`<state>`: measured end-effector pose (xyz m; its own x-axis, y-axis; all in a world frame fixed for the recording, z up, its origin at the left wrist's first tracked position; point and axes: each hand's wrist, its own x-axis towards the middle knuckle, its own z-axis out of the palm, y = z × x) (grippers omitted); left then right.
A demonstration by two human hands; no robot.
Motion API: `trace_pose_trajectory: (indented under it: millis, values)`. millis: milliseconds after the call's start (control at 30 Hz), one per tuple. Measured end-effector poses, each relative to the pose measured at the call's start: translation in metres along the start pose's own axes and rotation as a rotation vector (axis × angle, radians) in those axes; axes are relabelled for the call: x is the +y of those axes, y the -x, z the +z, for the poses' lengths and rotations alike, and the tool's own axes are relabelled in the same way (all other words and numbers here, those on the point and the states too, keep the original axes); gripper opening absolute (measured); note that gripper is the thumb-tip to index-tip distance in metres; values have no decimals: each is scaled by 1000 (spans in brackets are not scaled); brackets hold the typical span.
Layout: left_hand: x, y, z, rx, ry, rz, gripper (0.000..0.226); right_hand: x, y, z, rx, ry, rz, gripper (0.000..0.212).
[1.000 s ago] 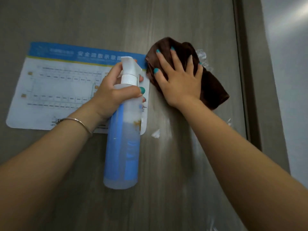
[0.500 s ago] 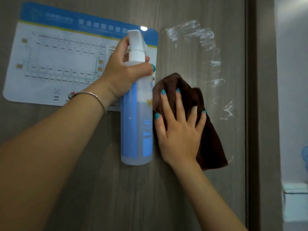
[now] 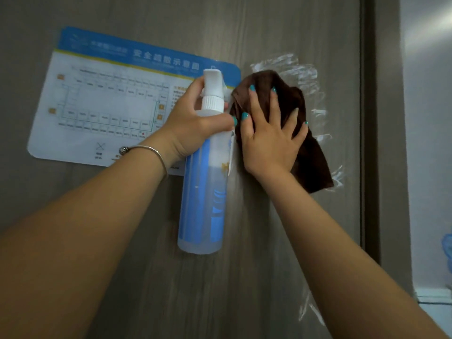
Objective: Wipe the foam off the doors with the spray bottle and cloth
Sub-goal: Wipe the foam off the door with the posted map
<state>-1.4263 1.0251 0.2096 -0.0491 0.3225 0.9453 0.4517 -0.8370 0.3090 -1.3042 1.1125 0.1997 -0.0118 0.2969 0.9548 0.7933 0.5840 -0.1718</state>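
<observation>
Two hands are raised in front of the grey wood-grain door. Your left hand grips the spray bottle around its neck, with the fingers curled behind the white nozzle and the thumb across the front. The bottle hangs upright, with its clear body and blue label below your fist, and it overlaps the right lower corner of the sign. Your right hand presses the brown cloth flat against the door, with the fingers spread wide and straight on the fabric. The cloth is bunched under the palm, and one corner of it hangs down to the right below your hand. The thumb of this hand is just beside the thumb of the left hand.

White foam streaks lie on the door above the cloth and to its right, and thinner smears show lower down, near your right forearm. The blue and white sign with a floor plan is fixed on the door to the left. You wear a thin silver bracelet on the left wrist. The door frame runs vertically at the right, with a pale wall beyond it.
</observation>
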Motion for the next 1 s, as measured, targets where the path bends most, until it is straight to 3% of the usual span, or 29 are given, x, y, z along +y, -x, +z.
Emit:
trace_pose_trajectory:
  millis: [133, 333, 467, 667, 833, 1000]
  values:
    - [3, 2, 1, 22, -21, -17, 77, 1, 8, 4, 8, -16, -9, 53]
    - [7, 4, 4, 72, -66, -74, 84, 17, 100, 35, 113, -46, -82, 55]
    - [5, 5, 7, 82, -68, -82, 75, 27, 106, 44, 117, -45, -115, 56]
    - [3, 1, -1, 3, -45, -66, 73, 11, 44, 18, 18, -2, -77, 57]
    - [1, -2, -3, 7, -74, -49, 89, -6, -54, -9, 40, 3, -112, 55]
    - [-1, -2, -4, -13, -84, -48, 90, -17, -111, -26, 14, 3, -155, 54]
